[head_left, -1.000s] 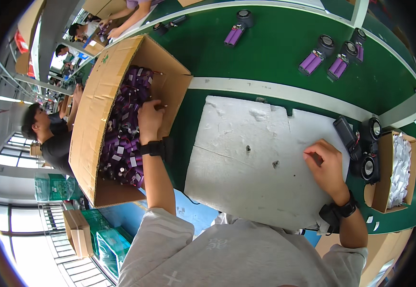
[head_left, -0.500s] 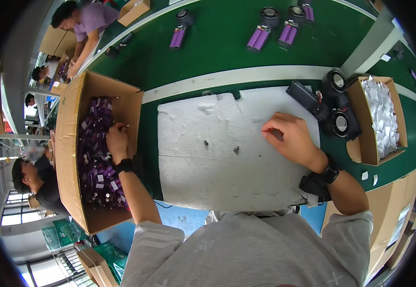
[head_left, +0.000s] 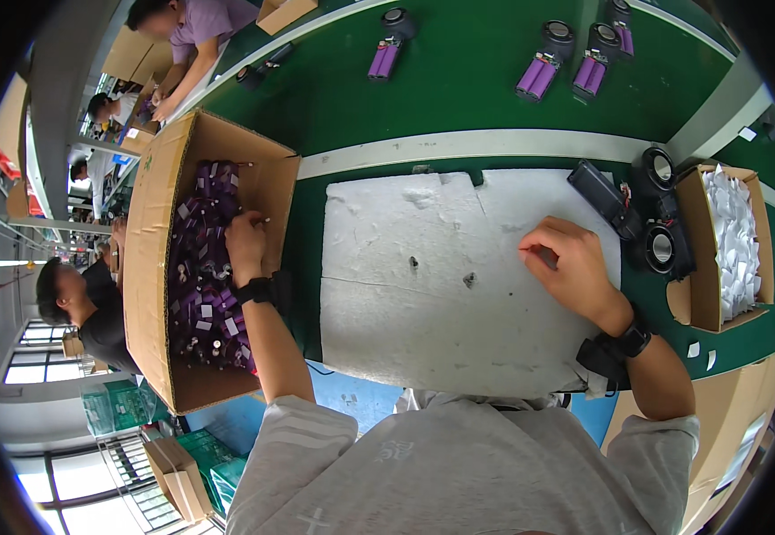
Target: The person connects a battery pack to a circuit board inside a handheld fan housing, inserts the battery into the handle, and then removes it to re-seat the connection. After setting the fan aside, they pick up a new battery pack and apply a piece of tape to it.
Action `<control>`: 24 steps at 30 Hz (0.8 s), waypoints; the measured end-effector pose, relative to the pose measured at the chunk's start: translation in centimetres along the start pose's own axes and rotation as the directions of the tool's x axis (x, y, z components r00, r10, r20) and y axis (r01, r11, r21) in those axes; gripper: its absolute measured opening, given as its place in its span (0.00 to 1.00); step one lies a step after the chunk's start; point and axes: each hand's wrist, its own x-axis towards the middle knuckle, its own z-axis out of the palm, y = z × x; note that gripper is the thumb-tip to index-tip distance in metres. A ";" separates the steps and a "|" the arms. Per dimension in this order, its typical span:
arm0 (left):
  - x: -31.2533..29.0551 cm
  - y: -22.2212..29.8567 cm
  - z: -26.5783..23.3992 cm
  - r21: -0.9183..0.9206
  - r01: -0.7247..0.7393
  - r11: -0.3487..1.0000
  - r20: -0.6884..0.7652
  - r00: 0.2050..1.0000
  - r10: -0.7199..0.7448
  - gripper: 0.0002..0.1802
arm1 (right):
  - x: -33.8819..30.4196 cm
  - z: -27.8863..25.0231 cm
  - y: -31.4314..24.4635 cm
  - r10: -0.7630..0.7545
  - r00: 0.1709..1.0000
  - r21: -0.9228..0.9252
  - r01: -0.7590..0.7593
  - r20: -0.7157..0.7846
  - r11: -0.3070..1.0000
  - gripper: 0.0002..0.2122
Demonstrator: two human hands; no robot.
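Observation:
My left hand [head_left: 246, 246] reaches into a cardboard box [head_left: 148, 267] at the left, its fingers curled over a heap of purple-wrapped battery packs [head_left: 209, 299]. A small whitish tip [head_left: 267, 220] shows by those fingers; what they grip is mostly hidden. Over the right half of a white foam sheet [head_left: 387, 321], my right hand [head_left: 574, 272] is held with thumb and forefinger pinched together. Anything in that pinch is too small to make out. Dark wristbands circle both wrists.
Black round-ended housings [head_left: 659, 247] stand right of the foam, beside a carton of white slips [head_left: 735, 241]. Behind a pale rail [head_left: 459, 143], several black devices with purple cells [head_left: 539, 76] lie on the green bench. Other people sit at the far left.
The whole scene has shifted rightward in the picture as the head view moved. Both hands keep nearly the same pose and place, left in the box, right over the foam.

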 end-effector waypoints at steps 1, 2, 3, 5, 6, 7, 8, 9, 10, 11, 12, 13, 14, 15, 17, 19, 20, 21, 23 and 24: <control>-0.1 0.2 -0.1 0.011 0.017 1.000 -0.008 1.000 -0.017 0.13 | 0.1 0.0 -0.1 0.014 1.000 0.002 -0.014 0.009 1.000 0.04; -0.2 0.3 -0.2 0.022 0.034 0.999 -0.017 0.999 -0.034 0.13 | 0.2 -0.1 -0.1 0.029 0.999 0.003 -0.029 0.019 1.000 0.04; -0.2 0.4 -0.2 0.026 0.043 0.999 -0.017 0.999 -0.042 0.13 | 0.2 0.0 -0.2 0.045 0.999 0.006 -0.045 0.028 0.999 0.04; -0.3 0.6 -0.1 -0.021 0.001 1.000 -0.002 1.000 -0.001 0.12 | 0.3 -0.1 -0.3 0.052 0.998 0.019 -0.053 0.034 0.998 0.04; -0.3 0.5 -0.2 -0.045 -0.020 0.999 0.004 1.000 0.020 0.12 | 0.3 -0.1 -0.4 0.063 0.997 0.027 -0.064 0.033 0.998 0.03; -0.3 0.3 -0.5 -0.042 -0.013 0.999 0.005 1.000 0.014 0.12 | 0.3 0.0 -0.4 0.075 0.997 0.034 -0.076 0.032 0.997 0.03; -0.2 0.3 -0.7 -0.049 -0.034 0.998 0.018 0.999 0.035 0.12 | 0.3 0.0 -0.4 0.075 0.997 0.032 -0.076 0.036 0.997 0.03; -0.2 0.4 -0.8 -0.057 -0.055 0.997 0.031 0.998 0.056 0.11 | 0.3 0.0 -0.3 0.074 0.997 0.032 -0.075 0.036 0.997 0.03; -0.3 0.4 -0.9 -0.066 -0.076 0.995 0.044 0.996 0.079 0.11 | 0.3 0.0 -0.3 0.073 0.997 0.031 -0.074 0.034 0.997 0.03; -0.4 0.6 -0.9 -0.069 -0.075 0.995 0.045 0.996 0.078 0.11 | 0.3 0.0 -0.2 0.072 0.997 0.030 -0.073 0.032 0.997 0.03; -0.4 0.7 -0.9 -0.063 -0.050 0.997 0.028 0.998 0.052 0.11 | 0.3 0.0 -0.3 0.072 0.997 0.027 -0.073 0.033 0.997 0.03; -0.4 0.9 -0.8 -0.058 -0.027 0.998 0.010 1.000 0.028 0.11 | 0.3 0.0 -0.3 0.072 0.997 0.027 -0.073 0.035 0.997 0.03; -0.4 1.1 -0.8 -0.054 -0.005 0.999 -0.008 1.000 0.004 0.11 | 0.3 0.0 -0.3 0.072 0.997 0.028 -0.073 0.037 0.997 0.03; -0.4 1.3 -0.8 -0.057 -0.007 0.998 -0.009 1.000 0.007 0.11 | 0.3 0.0 -0.3 0.072 0.997 0.028 -0.073 0.037 0.997 0.03; -0.7 1.7 -0.8 0.015 -0.005 1.000 -0.120 0.993 0.007 0.10 | 0.2 0.0 -0.5 0.074 0.997 0.026 -0.074 0.033 0.997 0.03; -0.9 2.0 -1.4 0.048 -0.005 0.999 -0.178 0.984 0.014 0.09 | 0.4 0.0 -0.6 0.077 0.997 0.026 -0.078 0.027 0.997 0.03; -1.2 2.3 -2.2 -0.142 -0.003 0.990 -0.190 0.981 -0.024 0.08 | 0.3 0.0 -0.5 0.082 0.996 0.025 -0.082 0.025 0.996 0.03; -1.5 2.6 -3.2 -0.326 -0.002 0.945 -0.194 0.979 -0.065 0.08 | 0.2 0.0 -0.4 0.090 0.995 0.024 -0.091 0.034 0.996 0.04; -2.2 3.9 -5.4 -0.498 0.001 0.867 -0.189 0.976 -0.109 0.08 | 0.1 0.0 -0.3 0.101 0.993 0.025 -0.103 0.057 0.994 0.06; -2.8 5.5 -6.5 -0.624 -0.107 0.774 -0.226 0.973 -0.048 0.08 | 0.1 0.1 -0.4 0.101 0.993 0.028 -0.103 0.061 0.994 0.06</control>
